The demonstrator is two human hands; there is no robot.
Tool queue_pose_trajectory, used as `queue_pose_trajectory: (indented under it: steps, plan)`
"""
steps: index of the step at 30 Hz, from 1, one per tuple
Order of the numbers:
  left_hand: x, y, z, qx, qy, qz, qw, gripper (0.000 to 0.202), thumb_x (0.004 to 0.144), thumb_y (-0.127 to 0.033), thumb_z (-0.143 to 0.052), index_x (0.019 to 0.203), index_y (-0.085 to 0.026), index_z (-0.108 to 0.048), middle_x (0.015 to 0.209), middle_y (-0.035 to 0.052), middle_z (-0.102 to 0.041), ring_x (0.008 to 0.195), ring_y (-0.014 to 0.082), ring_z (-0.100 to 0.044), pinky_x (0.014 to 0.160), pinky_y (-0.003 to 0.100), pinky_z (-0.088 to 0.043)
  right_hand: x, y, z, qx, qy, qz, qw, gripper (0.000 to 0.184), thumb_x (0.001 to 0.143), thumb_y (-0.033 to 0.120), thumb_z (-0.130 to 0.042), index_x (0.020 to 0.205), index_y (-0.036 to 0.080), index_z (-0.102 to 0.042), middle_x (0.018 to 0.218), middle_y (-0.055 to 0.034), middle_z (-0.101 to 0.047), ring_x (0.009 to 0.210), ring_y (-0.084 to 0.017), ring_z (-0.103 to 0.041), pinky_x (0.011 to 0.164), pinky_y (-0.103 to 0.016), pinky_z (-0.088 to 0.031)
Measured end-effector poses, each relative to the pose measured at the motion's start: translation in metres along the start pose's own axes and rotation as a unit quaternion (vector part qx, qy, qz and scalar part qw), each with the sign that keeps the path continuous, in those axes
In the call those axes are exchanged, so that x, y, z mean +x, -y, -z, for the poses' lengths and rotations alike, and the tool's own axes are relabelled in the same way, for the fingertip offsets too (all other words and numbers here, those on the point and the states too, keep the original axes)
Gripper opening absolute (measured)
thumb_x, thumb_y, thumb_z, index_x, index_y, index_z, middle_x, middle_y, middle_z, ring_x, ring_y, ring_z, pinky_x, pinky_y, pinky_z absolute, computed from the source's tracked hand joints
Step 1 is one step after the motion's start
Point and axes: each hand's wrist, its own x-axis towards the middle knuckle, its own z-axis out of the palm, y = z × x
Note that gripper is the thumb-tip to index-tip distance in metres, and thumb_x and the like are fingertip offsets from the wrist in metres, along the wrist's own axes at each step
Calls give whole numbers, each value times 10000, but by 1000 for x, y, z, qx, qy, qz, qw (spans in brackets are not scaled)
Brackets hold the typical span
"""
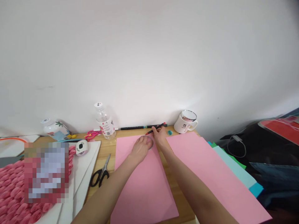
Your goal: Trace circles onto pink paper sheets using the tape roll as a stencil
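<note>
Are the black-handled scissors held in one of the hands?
No, the scissors lie on the table, beside the pink sheet under the left hand.

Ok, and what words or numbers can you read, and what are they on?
"5", it seems, on the mug; its other marks are too blurred.
Bottle: printing and a barcode, too small to read.
Jar: red marks, too blurred to read.
White gadget: tiny marks, too small to read.

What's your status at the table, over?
Left hand on round object, over pink paper. Right hand gripping pen beside it. Scissors left of the paper, touching neither hand.
</note>
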Motion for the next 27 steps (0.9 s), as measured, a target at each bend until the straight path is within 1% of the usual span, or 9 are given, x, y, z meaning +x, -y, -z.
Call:
queue_pose_trajectory:
  steps: [3,6,10,14,20,24,27]
  plan:
    - [0,0,-1,-3,-5,-5,1000,382,802,-25,-477,1144,-182,-545,1240,140,-518,1128,264,-463,967,403,-392,2,-1,-4,-7,8,-4,1000,315,720,390,-694,877,215,-484,612,18,-616,570,-206,-640,541,-322,-507]
    - [1,-1,0,7,-1,-1,1000,387,805,-18,-473,1145,-187,-551,1254,133,-517,1126,262,-465,961,397,-397,3,-2,-5,-20,11,-7,1000,317,701,374,-718,859,210,-498,603,6,-623,593,-222,-647,555,-328,-503]
    - [1,-2,3,13,5,6,1000,381,824,-35,-463,1159,-194,-552,1284,132,-502,1129,262,-462,940,392,-410,5,-3,-4,-38,8,-10,999,322,679,359,-743,838,212,-504,609,-6,-638,630,-233,-653,571,-327,-496]
    - [1,-2,4,9,14,7,1000,360,836,-34,-450,1136,-195,-562,1242,127,-523,1118,262,-461,933,394,-411,6,-2,0,-55,1,-11,998,317,682,357,-740,831,216,-498,591,-6,-639,614,-231,-650,558,-322,-483]
    - [1,-2,5,6,24,11,1000,373,835,-38,-463,1148,-221,-548,1290,104,-488,1142,262,-429,931,393,-406,1,3,14,-83,-14,-13,996,286,710,333,-707,803,230,-457,542,16,-622,488,-211,-630,491,-309,-468]
    - [2,-3,9,18,52,17,998,392,850,-39,-434,1188,-220,-516,1306,102,-470,1148,257,-413,921,372,-402,-6,5,28,-107,-38,-25,993,315,714,337,-701,845,225,-436,532,12,-632,507,-231,-658,488,-308,-480]
    - [3,-4,12,27,67,17,997,414,846,-21,-409,1191,-229,-505,1280,92,-484,1129,246,-417,905,359,-405,-11,4,38,-125,-61,-34,990,355,702,349,-707,875,223,-424,524,16,-634,535,-250,-674,512,-320,-495]
